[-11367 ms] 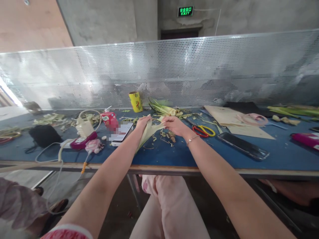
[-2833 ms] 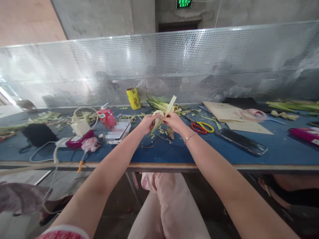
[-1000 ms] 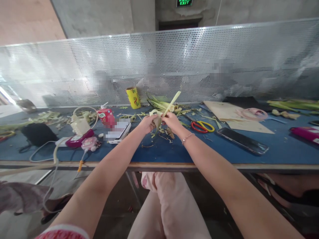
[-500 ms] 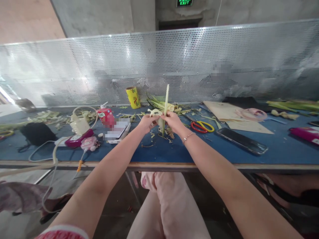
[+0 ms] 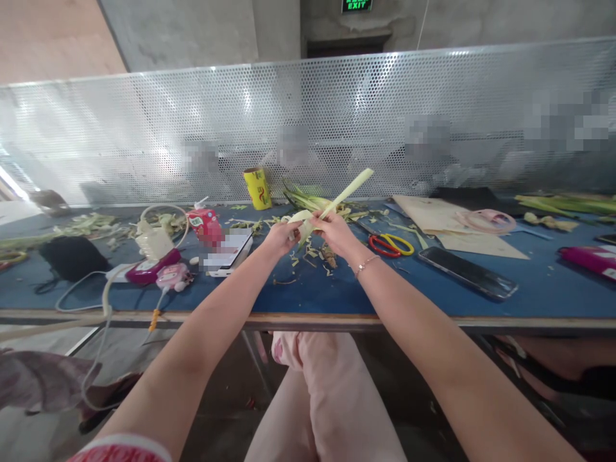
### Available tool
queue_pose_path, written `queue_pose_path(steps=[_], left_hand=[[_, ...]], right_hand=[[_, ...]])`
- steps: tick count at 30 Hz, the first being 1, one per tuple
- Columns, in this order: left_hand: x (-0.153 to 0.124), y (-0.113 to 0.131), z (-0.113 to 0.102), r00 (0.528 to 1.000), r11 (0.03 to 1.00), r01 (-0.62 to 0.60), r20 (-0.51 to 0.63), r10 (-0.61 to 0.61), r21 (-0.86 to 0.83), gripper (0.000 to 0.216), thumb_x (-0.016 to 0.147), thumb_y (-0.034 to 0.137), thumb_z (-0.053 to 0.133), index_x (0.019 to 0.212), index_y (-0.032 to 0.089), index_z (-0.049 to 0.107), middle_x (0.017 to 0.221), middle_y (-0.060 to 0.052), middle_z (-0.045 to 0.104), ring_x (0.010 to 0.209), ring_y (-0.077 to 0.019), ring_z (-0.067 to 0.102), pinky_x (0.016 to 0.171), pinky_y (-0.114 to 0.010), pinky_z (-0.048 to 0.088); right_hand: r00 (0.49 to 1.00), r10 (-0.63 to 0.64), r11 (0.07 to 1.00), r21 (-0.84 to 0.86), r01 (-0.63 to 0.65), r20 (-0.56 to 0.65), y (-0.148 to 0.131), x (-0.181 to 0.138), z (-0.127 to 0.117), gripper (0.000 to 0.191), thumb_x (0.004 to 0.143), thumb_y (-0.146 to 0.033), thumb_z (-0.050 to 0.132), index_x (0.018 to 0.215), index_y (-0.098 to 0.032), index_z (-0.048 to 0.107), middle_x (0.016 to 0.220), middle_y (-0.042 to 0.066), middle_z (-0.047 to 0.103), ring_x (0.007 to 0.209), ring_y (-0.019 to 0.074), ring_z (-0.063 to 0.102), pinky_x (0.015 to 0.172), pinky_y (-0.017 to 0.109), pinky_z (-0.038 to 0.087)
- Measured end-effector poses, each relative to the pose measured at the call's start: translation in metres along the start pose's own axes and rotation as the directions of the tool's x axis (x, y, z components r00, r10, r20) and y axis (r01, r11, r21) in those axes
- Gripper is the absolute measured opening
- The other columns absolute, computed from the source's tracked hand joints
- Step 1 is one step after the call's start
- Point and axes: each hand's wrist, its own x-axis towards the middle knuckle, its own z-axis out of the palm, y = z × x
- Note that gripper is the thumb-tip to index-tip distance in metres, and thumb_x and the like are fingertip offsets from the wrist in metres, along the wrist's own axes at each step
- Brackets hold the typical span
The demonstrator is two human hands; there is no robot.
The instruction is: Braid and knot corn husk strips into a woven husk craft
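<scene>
My left hand [image 5: 282, 236] is closed on a pale, curled piece of leaf [image 5: 299, 218]. My right hand [image 5: 332, 230] pinches a long pale-green leaf strip [image 5: 350, 188] that slants up to the right. Both hands meet above the table, their fingertips nearly touching, and part of the leaf is hidden behind them. Just beyond lies a bunch of green leaves [image 5: 308, 200]. Small leaf scraps [image 5: 310, 258] and a brownish clump [image 5: 329, 255] sit below the hands. Scissors [image 5: 391, 245] with red and yellow handles rest to the right.
A dark phone [image 5: 468, 273] lies at right, near brown paper sheets [image 5: 447, 221]. On the left are a power bank [image 5: 154, 268] with cables, a red drink carton [image 5: 204, 224] and another phone [image 5: 233, 250]. A yellow roll [image 5: 258, 189] stands before the perforated metal screen [image 5: 337, 115].
The long leaf strip has swung from nearly upright to a slant toward the right. Both hands stay in almost the same place, still holding the leaf.
</scene>
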Motion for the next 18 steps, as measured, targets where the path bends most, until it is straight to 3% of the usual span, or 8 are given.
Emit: queue_pose_path(steps=[3,9,15,18], left_hand=[[0.000,-0.001,0.001,0.999,0.998,-0.019,0.033,0.017,0.058,0.013,0.068,0.010,0.071,0.072,0.012,0.059,0.055,0.002,0.057,0.049,-0.0050,0.050,0.051,-0.018,0.043],[-0.001,-0.003,0.003,0.995,0.985,-0.102,0.022,0.099,0.142,0.014,0.063,0.012,0.073,0.064,0.011,0.059,0.053,0.002,0.054,0.049,-0.0061,0.048,0.056,-0.022,0.041],[-0.007,-0.005,0.004,0.980,0.967,-0.156,0.150,0.127,0.202,0.008,0.066,0.011,0.069,0.071,0.010,0.063,0.063,-0.001,0.062,0.059,-0.0095,0.058,0.066,-0.024,0.046],[-0.008,-0.005,0.005,0.980,0.966,-0.159,0.152,0.129,0.202,0.008,0.067,0.011,0.069,0.072,0.010,0.063,0.064,-0.001,0.063,0.058,-0.0090,0.057,0.067,-0.025,0.046]], right_hand=[[1.000,0.008,0.999,-0.035,-0.009,-0.026,0.003,0.002,-0.002,0.032,0.059,-0.042,0.074,0.072,-0.019,0.055,0.073,-0.001,0.058,0.074,0.0143,0.057,0.068,0.028,0.047],[0.977,0.099,0.991,-0.068,-0.113,-0.189,0.011,0.006,-0.006,0.032,0.057,-0.038,0.076,0.073,-0.018,0.057,0.073,0.001,0.060,0.072,0.0159,0.058,0.064,0.029,0.048],[0.988,0.150,0.988,-0.014,-0.151,-0.038,0.009,0.003,-0.003,0.030,0.059,-0.039,0.076,0.072,-0.017,0.062,0.073,0.002,0.065,0.074,0.0169,0.062,0.064,0.028,0.048],[0.989,0.136,0.990,-0.041,-0.139,-0.062,0.010,0.003,-0.003,0.030,0.058,-0.039,0.076,0.073,-0.017,0.063,0.073,0.002,0.065,0.071,0.0157,0.061,0.061,0.026,0.045]])
